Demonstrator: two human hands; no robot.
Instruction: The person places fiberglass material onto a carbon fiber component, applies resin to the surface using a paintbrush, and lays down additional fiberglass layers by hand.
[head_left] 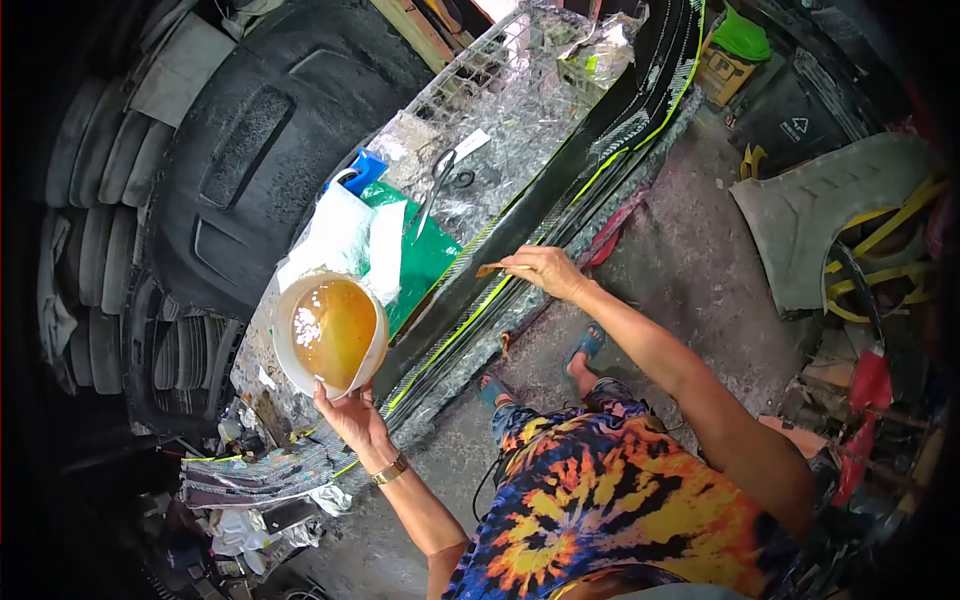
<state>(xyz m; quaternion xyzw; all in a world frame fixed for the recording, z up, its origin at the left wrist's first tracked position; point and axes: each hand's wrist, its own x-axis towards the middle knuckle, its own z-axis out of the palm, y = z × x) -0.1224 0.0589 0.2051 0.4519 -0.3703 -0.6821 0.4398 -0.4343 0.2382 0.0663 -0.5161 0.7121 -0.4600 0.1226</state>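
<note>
As the brush point(488, 270) hangs at the long black strip point(530, 215), the right hand point(545, 270) pinches its handle between thumb and fingers.

Whether the bristles touch the strip is hard to tell; they are by its yellow-green edge line, near the middle of its length, and the strip lies along the near side of the cluttered table point(510, 160). Beside it, the left hand point(355, 418) grips the bowl point(284, 335) low on its near side, thumb against the outer wall, amber liquid point(345, 335) inside. Just past the bowl lie white cloth point(335, 235) and a green sheet point(430, 262), with scissors point(434, 192) farther up.
</note>
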